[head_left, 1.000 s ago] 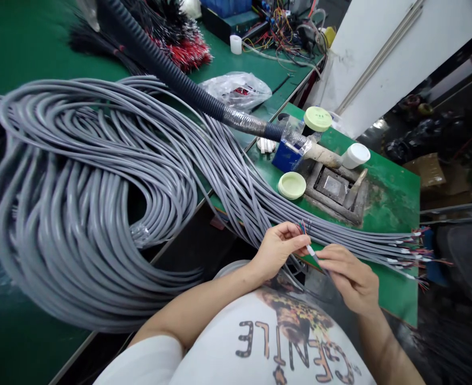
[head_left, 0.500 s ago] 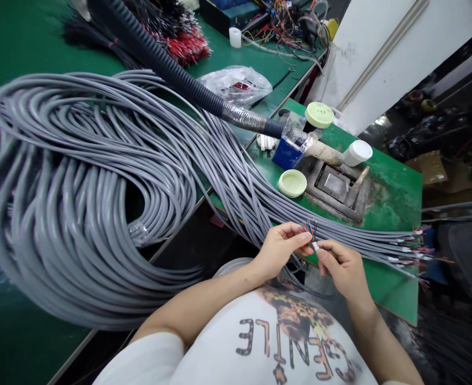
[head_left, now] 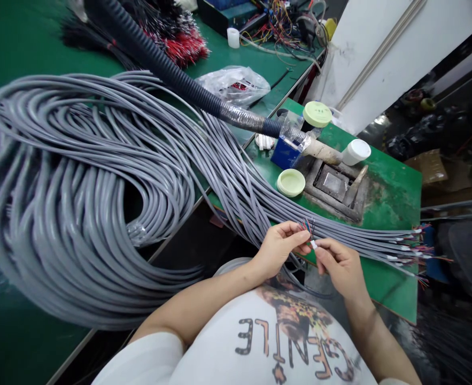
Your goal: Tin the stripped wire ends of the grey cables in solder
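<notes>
In front of my chest, my left hand [head_left: 283,245] pinches the thin coloured wires [head_left: 306,226] that fan out of a grey cable's end. A white band [head_left: 313,244] wraps the cable just below the wires. My right hand [head_left: 339,264] grips the cable right beside that band, thumb against fingers. The rest of this cable is mostly hidden behind my right hand. Just beyond my hands runs a bundle of similar grey cables [head_left: 340,230], their wire ends [head_left: 420,251] splayed near the right edge of the green board.
A big coil of grey cable [head_left: 79,198] fills the left bench. A black hose [head_left: 171,75] crosses above it to a solder pot [head_left: 334,184]. Around the pot stand a pale green lid [head_left: 291,183], a white jar [head_left: 356,152] and a blue box [head_left: 287,153].
My right hand has slid up the cable to the white band, closer to my left hand. The coloured wires stand more upright. My left hand has barely moved.
</notes>
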`<state>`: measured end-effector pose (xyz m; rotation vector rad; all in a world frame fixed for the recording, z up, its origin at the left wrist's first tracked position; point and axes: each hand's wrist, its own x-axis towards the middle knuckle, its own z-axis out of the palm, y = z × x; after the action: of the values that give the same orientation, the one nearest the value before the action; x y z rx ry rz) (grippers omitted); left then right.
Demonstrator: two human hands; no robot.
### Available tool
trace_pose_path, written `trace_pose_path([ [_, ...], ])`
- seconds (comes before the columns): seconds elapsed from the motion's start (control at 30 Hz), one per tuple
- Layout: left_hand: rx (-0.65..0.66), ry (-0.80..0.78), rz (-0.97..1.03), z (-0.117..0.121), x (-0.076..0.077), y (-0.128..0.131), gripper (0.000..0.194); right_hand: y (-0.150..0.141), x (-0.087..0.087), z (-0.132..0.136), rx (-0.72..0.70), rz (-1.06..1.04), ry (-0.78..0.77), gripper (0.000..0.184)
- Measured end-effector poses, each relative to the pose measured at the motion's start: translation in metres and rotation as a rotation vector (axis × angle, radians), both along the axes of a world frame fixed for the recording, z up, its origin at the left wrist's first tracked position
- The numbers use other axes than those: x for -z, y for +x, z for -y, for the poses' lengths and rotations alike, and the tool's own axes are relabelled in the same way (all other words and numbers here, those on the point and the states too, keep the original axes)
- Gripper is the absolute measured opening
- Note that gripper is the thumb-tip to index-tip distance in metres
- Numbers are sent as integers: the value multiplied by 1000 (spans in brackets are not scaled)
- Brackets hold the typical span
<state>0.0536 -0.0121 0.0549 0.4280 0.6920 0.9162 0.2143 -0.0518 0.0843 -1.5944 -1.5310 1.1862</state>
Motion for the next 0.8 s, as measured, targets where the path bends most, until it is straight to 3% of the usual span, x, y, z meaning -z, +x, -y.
trace_pose_path([
  [0.2,183,-49,113,0,8,-1,31,1,-1,0,-41,26,40,19],
  [0.27,177,-12,109,2,10,0,27,-1,-3,-1,-66,33,46,21],
  [0.33,62,149,-8,5,10,0,20,-5,-6,0,-76,44,58,22],
  [0.4,-47,406,-217,6,6,0,16,-5,-7,5,-74,69,92,23],
  [0.5,31,823,-492,0,-1,0,13,9,-6,29,-29,174,156,23],
  [0.57,110,1060,-631,-11,-3,2,17,32,-3,59,85,285,140,23],
  [0.7,127,1354,-1046,-38,2,14,23,94,10,136,399,578,-102,29],
  [0.8,192,1478,-1300,-52,6,28,21,115,19,172,375,656,-305,34],
])
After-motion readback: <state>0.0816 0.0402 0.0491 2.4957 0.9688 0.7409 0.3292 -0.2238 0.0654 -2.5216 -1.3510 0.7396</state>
